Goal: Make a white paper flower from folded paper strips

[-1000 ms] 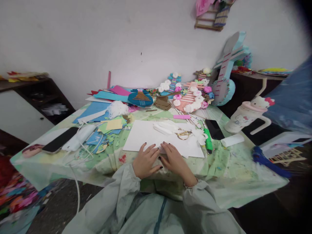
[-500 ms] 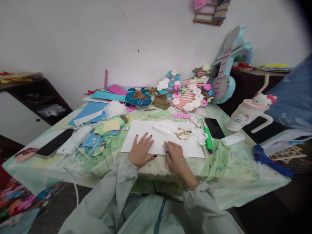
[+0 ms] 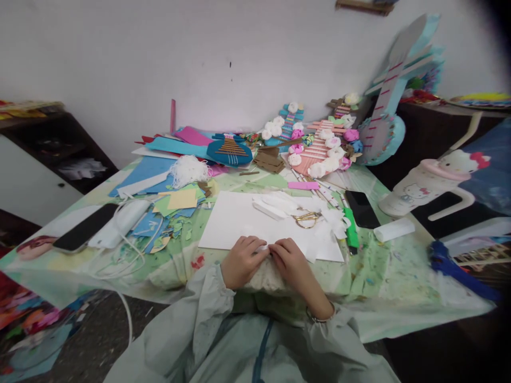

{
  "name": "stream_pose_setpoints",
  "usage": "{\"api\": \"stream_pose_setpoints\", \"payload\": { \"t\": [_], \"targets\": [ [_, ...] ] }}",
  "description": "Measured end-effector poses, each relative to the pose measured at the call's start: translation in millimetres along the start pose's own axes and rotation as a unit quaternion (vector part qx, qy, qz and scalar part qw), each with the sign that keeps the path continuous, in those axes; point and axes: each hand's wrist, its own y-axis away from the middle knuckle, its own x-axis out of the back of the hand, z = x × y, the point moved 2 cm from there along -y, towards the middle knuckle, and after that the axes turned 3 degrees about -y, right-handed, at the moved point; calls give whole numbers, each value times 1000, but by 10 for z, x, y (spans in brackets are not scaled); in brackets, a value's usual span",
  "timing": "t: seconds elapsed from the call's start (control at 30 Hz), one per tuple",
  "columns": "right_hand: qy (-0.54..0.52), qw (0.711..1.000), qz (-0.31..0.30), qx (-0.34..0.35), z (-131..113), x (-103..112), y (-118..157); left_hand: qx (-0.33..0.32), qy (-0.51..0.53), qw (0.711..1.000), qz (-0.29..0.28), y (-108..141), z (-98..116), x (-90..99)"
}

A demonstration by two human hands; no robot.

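At the near edge of a white board (image 3: 223,223), my left hand (image 3: 244,261) and my right hand (image 3: 294,264) meet with fingers bent and fingertips close together. Between the fingertips shows a small white piece of paper (image 3: 262,248), mostly covered by the fingers. Gold-handled scissors (image 3: 306,219) lie on the board beyond my right hand. Around them are white paper strips (image 3: 271,209) and crumpled white paper (image 3: 333,221). A green glue stick or marker (image 3: 351,231) rests beside the board's right edge.
Left are paper scraps (image 3: 181,199), white shredded strands (image 3: 189,171), a phone (image 3: 85,227) and a looped white cable (image 3: 130,266). To the right stand a tumbler (image 3: 423,187), another phone (image 3: 362,208) and a blue glue gun (image 3: 459,271). Paper guitar crafts (image 3: 229,151) line the back.
My left hand lifted from lying flat and spread on the board and moved right to my right hand. The fingers of both hands are now closed around the small white paper. The view shifted slightly.
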Motion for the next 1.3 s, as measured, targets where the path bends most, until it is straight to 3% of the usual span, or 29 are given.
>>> {"api": "stream_pose_setpoints", "payload": {
  "t": [0.23, 0.57, 0.8, 1.07, 1.3],
  "targets": [
    [-26, 999, 19, -44, 45, -27, 7, 37, 33, 998, 25, 12, -61, -66],
    [-78, 996, 15, -42, 37, 39, 11, 68, 73, 993, 68, 19, -72, -42],
    [-96, 995, -14, -5, 21, 53, -46, 162, 130, 968, 138, 72, -169, 14],
    [-86, 996, 16, -3, 41, 40, -16, 203, 178, 957, 101, 119, -258, -1],
    [-50, 999, -8, 5, 32, -19, -204, 199, 167, 957, 133, 65, -293, 10]
  ]
}}
